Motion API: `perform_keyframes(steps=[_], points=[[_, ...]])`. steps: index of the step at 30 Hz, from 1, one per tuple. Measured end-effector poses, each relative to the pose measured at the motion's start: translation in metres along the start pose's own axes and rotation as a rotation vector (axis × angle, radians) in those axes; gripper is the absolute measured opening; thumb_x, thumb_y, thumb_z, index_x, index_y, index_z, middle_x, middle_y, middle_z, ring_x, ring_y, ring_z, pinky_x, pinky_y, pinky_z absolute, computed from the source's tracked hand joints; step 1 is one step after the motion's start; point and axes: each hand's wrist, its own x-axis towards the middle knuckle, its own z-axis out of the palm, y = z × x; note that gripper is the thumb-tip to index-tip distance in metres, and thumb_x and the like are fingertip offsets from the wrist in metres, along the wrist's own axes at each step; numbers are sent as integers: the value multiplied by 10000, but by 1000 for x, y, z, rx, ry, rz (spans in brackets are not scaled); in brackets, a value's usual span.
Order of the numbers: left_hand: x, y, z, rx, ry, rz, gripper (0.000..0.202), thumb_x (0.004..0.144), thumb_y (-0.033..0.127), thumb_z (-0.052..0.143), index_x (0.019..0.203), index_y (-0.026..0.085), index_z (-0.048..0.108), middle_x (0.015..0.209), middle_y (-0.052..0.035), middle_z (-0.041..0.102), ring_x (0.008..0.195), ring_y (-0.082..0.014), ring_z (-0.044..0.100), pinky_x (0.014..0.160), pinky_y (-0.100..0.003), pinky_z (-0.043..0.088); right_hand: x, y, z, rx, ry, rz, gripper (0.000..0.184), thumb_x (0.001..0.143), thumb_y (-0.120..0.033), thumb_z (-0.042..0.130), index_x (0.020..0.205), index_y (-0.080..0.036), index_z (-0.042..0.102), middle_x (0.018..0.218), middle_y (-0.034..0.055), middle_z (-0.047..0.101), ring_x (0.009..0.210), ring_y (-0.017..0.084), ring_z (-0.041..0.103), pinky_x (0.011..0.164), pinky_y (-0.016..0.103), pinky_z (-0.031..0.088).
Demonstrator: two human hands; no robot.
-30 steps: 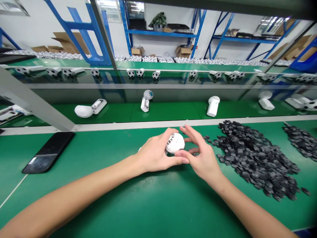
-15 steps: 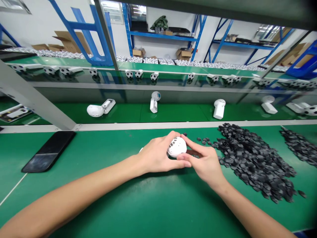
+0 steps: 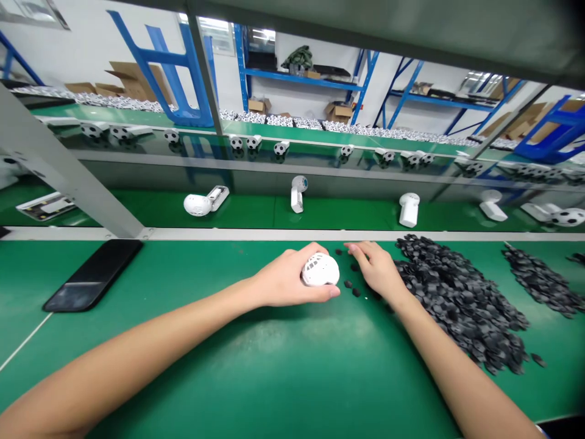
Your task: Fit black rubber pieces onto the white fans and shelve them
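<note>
My left hand (image 3: 286,280) is wrapped round a white round slotted fan head (image 3: 320,270), held just above the green mat. My right hand (image 3: 377,268) lies palm down to the right of it, fingers stretched onto a few loose small black pieces (image 3: 349,275). These lie at the left edge of a big heap of black pieces (image 3: 457,299). The right hand's fingertips rest on the mat; whether they pinch a piece is hidden.
A black phone (image 3: 94,274) lies at the left of the green mat (image 3: 274,366). Behind a grey rail (image 3: 256,234), white handheld fans (image 3: 297,194) lie on a conveyor belt. A second black heap (image 3: 539,277) sits at the far right. A slanted metal post (image 3: 68,177) stands at the left.
My right hand has left the white fan head and moved right and back onto the loose black pieces. My left hand still holds the fan head.
</note>
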Motion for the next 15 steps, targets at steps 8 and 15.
perform_keyframes(steps=[8, 15], points=[[-2, 1, 0, 76, 32, 42, 598, 753, 546, 829, 1199, 250, 562, 870, 4, 725, 777, -213, 671, 619, -266, 450, 8, 7, 16, -94, -63, -46, 292, 997, -375, 602, 1146, -199, 781, 992, 107, 712, 1016, 293, 650, 909, 406, 489], [-6, 2, 2, 133, 26, 47, 537, 819, 561, 757, 1200, 240, 559, 841, -2, 713, 716, -198, 649, 593, -265, 435, 5, -9, 10, -10, -33, -2, 111, 904, -300, 652, 868, -198, 676, 818, 40, 679, 776, 208, 618, 721, 321, 483]])
